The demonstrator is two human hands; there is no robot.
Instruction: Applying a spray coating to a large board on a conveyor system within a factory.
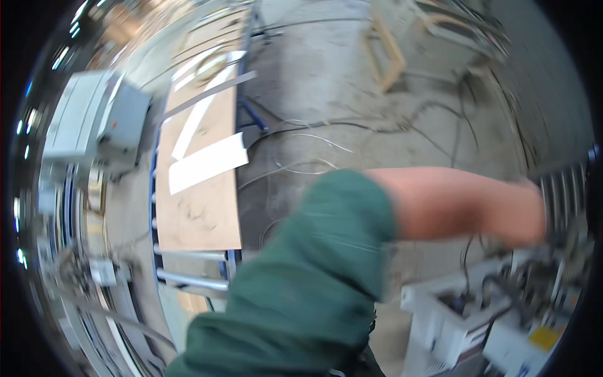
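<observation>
My left arm, in a green short sleeve (301, 264), reaches across the view toward the right. At its end, my left hand (524, 213) is smeared by motion, and its fingers cannot be made out. It is close to a set of grey metal slats or rollers (562, 201) at the right edge; whether it touches them I cannot tell. My right hand does not show.
A roller table (188, 256) at left carries a brown board (198, 220) and white sheets (210, 163). Beyond it stands a grey-blue machine cabinet (81, 119). Cables (352, 125) cross the floor. Grey machinery (452, 320) fills the lower right; a wooden frame (383, 53) leans at the back.
</observation>
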